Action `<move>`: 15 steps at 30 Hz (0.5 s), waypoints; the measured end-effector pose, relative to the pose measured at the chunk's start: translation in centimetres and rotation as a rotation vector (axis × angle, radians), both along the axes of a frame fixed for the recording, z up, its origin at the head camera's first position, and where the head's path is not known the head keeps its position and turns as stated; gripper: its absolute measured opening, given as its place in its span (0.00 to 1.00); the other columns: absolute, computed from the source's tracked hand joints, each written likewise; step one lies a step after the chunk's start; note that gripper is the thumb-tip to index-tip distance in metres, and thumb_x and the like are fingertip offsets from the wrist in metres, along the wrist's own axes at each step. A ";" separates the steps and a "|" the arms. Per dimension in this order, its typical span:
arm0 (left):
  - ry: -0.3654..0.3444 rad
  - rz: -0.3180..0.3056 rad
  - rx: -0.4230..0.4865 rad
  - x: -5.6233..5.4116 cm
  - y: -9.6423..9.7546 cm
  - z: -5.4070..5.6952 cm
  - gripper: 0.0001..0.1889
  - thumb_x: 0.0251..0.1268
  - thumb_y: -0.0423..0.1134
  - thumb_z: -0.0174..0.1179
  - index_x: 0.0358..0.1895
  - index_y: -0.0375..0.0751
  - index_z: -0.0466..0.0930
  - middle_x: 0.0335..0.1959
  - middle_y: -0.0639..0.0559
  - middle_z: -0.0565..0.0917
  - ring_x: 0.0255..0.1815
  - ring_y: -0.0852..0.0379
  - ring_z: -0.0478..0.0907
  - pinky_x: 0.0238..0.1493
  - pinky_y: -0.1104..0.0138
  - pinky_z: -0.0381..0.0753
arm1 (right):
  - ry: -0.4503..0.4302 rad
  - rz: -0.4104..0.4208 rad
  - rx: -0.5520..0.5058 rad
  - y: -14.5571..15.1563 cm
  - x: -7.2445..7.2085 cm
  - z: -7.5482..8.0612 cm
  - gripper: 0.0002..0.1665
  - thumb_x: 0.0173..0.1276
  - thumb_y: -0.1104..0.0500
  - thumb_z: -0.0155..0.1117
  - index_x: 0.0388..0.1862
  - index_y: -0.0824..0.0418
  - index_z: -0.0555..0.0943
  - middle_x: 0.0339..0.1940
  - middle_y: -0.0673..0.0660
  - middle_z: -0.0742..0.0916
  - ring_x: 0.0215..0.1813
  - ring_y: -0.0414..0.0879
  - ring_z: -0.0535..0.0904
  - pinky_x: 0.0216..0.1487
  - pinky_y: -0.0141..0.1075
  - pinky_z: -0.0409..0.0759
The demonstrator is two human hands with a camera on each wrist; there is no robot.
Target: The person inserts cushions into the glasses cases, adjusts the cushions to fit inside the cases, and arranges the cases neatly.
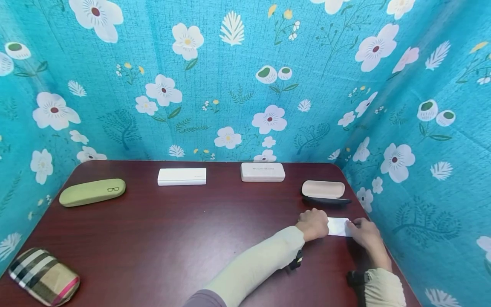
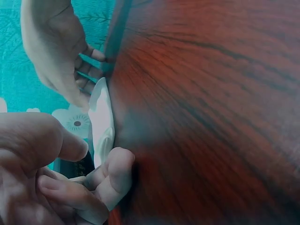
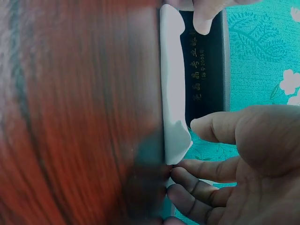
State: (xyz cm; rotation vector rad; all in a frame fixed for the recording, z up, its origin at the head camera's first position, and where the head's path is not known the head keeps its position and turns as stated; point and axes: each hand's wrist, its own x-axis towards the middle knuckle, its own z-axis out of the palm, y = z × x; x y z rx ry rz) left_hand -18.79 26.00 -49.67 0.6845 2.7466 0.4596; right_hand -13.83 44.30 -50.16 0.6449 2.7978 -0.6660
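A folded white cloth (image 1: pixel 339 227) lies flat on the table in front of an open glasses case (image 1: pixel 324 191). My left hand (image 1: pixel 313 224) grips the cloth's left end with curled fingers. In the left wrist view the cloth (image 2: pixel 101 122) runs from between that hand's thumb and fingers toward the other hand. At the opposite end my right hand (image 1: pixel 365 233) pinches the cloth, its thumb on top and its index finger at the edge. Seen from the right wrist, the cloth (image 3: pixel 173 84) has raised, rumpled ends. Gold lettering marks the case's dark lid (image 3: pixel 204 70).
Along the back of the table (image 1: pixel 172 247) stand a white box-shaped case (image 1: pixel 182 176) and a closed white glasses case (image 1: pixel 262 172). A green glasses case (image 1: pixel 93 192) and a plaid pouch (image 1: pixel 44 276) lie on the left. Blue floral curtains (image 1: pixel 215 76) border the table.
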 end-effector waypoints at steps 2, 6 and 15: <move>0.004 -0.007 0.005 0.0 0.1 0.0 0.14 0.65 0.49 0.62 0.21 0.55 0.79 0.31 0.59 0.87 0.34 0.58 0.84 0.32 0.62 0.79 | 0.013 -0.002 0.010 -0.1 0.0 0.0 0.37 0.77 0.47 0.50 0.62 0.82 0.68 0.57 0.83 0.76 0.56 0.75 0.73 0.60 0.66 0.71; 0.031 -0.020 0.006 0.0 0.4 0.0 0.13 0.63 0.47 0.64 0.19 0.55 0.78 0.30 0.59 0.87 0.33 0.58 0.84 0.31 0.63 0.79 | 0.026 -0.014 0.018 -0.3 0.0 0.0 0.37 0.76 0.48 0.49 0.63 0.82 0.68 0.58 0.83 0.76 0.57 0.76 0.73 0.60 0.68 0.69; 0.057 -0.031 -0.018 0.1 1.1 -0.6 0.11 0.62 0.51 0.65 0.22 0.58 0.79 0.31 0.62 0.87 0.33 0.60 0.83 0.31 0.63 0.78 | 0.057 -0.020 0.016 -0.9 -0.1 -0.5 0.36 0.76 0.49 0.49 0.65 0.82 0.67 0.60 0.83 0.75 0.59 0.76 0.73 0.60 0.69 0.69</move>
